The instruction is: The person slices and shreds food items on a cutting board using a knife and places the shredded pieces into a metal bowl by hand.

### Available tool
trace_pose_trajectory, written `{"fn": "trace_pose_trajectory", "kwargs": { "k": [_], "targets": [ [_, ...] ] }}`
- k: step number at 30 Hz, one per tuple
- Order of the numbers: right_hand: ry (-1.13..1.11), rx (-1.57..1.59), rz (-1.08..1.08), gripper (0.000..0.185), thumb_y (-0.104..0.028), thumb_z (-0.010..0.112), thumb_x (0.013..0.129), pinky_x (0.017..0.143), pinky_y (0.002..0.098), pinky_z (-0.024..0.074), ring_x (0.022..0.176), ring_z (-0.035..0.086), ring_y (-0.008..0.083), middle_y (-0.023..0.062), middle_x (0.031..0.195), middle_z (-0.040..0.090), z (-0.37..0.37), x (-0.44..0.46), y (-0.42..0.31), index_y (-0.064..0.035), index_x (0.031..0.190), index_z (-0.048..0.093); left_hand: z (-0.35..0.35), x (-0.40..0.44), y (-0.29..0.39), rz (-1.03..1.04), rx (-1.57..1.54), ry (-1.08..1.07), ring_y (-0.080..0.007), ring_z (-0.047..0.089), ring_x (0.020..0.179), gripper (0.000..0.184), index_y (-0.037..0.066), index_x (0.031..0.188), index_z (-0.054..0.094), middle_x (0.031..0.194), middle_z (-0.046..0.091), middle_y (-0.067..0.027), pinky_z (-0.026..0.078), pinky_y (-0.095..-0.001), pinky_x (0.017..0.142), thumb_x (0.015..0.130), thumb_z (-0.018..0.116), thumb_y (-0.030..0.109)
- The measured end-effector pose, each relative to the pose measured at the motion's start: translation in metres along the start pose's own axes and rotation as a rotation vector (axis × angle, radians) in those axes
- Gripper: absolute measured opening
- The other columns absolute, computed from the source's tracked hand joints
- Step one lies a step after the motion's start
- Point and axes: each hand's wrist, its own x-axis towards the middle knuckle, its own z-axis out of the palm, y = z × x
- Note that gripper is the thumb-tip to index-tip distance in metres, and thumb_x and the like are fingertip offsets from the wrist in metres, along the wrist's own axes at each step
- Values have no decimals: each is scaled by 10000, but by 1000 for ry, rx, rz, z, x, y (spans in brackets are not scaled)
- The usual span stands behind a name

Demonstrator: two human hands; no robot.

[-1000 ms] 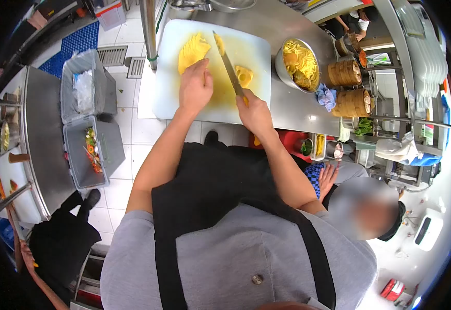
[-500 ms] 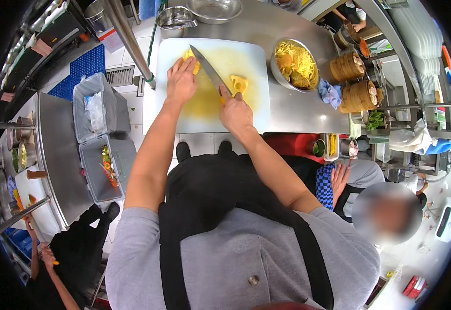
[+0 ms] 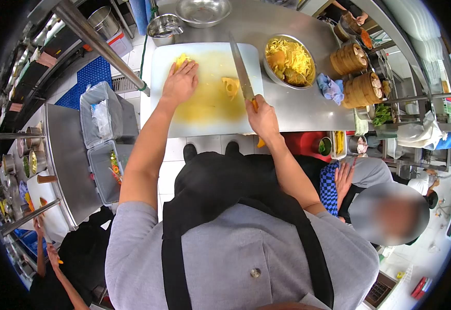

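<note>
On the white cutting board, my left hand lies palm down, fingers stretched, over a small heap of yellow food that shows past the fingertips. My right hand is closed around the orange handle of a long kitchen knife, whose blade points away from me along the board's right side. Between the hands sits a yellow piece with holes; I cannot make out its kind. Yellow juice stains the board.
A metal bowl of shredded yellow food stands right of the board, near a blue cloth and bamboo steamers. Behind are a colander and a metal pot. A seated person is close on my right; another works at left.
The knife has moved right, away from my left hand, and its blade has swung more upright. My left hand has flattened over the yellow food. My view has shifted slightly.
</note>
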Motion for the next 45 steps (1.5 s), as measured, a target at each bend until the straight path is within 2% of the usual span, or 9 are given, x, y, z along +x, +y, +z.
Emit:
{"fn": "trace_pose_trajectory", "kwargs": {
  "k": [4, 6, 7, 9, 11, 14, 20, 30, 45],
  "targets": [
    [-25, -77, -12, 299, -242, 556, 1005, 787, 617, 534, 824, 674, 561, 371, 843, 680, -2, 5, 41, 55, 1017, 593, -7, 2, -2, 22, -34, -44, -254, 444, 1494, 486, 73, 1497, 547, 1594, 507, -78, 269, -502, 1272, 1055, 479, 264],
    [-56, -104, -24, 297, -228, 543, 997, 796, 618, 535, 829, 675, 563, 380, 848, 678, 3, 11, 56, 62, 1025, 599, 1, 4, 5, 89, -56, 143, -278, 457, 1481, 495, 34, 1492, 540, 1587, 506, -115, 293, -509, 1261, 1043, 504, 240],
    [-93, -120, -17, 305, -220, 534, 989, 804, 618, 537, 833, 676, 564, 385, 849, 675, 4, 13, 59, 75, 1029, 600, 0, 3, 20, 90, -52, 141, -278, 457, 1481, 495, 34, 1492, 540, 1587, 506, -115, 293, -509, 1261, 1043, 504, 240],
    [-130, -133, -14, 314, -212, 525, 980, 812, 618, 539, 836, 678, 564, 390, 851, 673, 3, 19, 58, 87, 1033, 602, 4, -8, 69, -25, -357, 63, -327, 455, 1474, 528, -9, 1508, 499, 1573, 498, -194, 297, -525, 1256, 1029, 518, 213],
    [-102, -75, -37, 315, -211, 534, 987, 813, 613, 545, 844, 679, 567, 394, 859, 674, -2, 23, 43, 95, 1023, 604, 16, -25, 116, -44, -478, 155, -382, 419, 1488, 595, -65, 1545, 407, 1577, 448, -282, 284, -533, 1260, 1023, 510, 200],
    [-83, -20, -82, 334, -222, 544, 1004, 806, 606, 550, 850, 680, 567, 402, 878, 675, -2, 39, 25, 107, 1015, 604, 40, -35, 158, -142, -431, 225, -411, 362, 1519, 641, -104, 1570, 323, 1607, 380, -318, 252, -530, 1271, 1025, 490, 191],
    [-152, -38, -92, 377, -258, 538, 1036, 811, 592, 566, 878, 693, 560, 409, 897, 680, 7, 62, 18, 111, 1034, 616, 37, -28, 163, -155, -343, 96, -405, 273, 1565, 633, -118, 1584, 278, 1659, 295, -308, 186, -520, 1288, 1071, 409, 230],
    [-191, -89, -40, 382, -270, 519, 1043, 834, 584, 575, 904, 697, 560, 397, 939, 695, 12, 65, 21, 93, 1075, 630, 39, -27, 166, -158, -269, 112, -365, 294, 1568, 651, -111, 1579, 313, 1660, 329, -275, 186, -504, 1292, 1058, 437, 259],
    [-251, -111, -19, 345, -249, 517, 1050, 781, 613, 550, 833, 687, 554, 381, 843, 681, -10, -17, 43, 83, 1017, 604, 42, -27, 167, -170, -268, 162, -368, 336, 1549, 641, -111, 1567, 351, 1640, 368, -279, 162, -514, 1296, 1072, 379, 297]
  ]
}}
